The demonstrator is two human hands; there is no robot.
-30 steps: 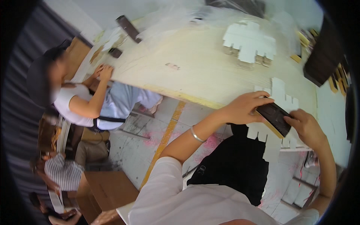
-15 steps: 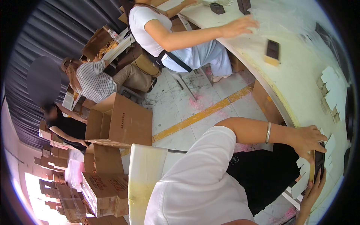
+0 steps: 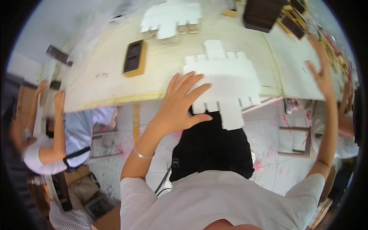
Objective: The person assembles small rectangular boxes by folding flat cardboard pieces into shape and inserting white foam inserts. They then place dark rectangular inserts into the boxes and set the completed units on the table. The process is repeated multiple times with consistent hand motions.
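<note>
My left hand (image 3: 184, 101) hovers with fingers spread at the left side of a white die-cut card sheet (image 3: 224, 82), holding nothing. Whether its fingertips touch the sheet is unclear. The sheet lies flat with slotted tabs, one of which hangs over the near table edge. Out to the right, my right hand (image 3: 321, 73) is stretched forward, thumb apart from the fingers, with nothing visible in it. It is nearest to a pile of yellow-sided boxes with dark insides (image 3: 293, 25). Left of the sheet lies another yellow-sided box with a dark compartmented top (image 3: 134, 58).
More white die-cut sheets (image 3: 172, 18) lie farther back on the pale table (image 3: 103, 82). A large dark brown block (image 3: 262, 13) stands at the back right. Clear plastic film covers the back left. Co-workers sit at the left (image 3: 46, 149) and at the right edge (image 3: 347, 119).
My view has swung from the left to the table in front. Both hands have come off the dark-topped box they held; the right has moved far right, the left is over the sheet.
</note>
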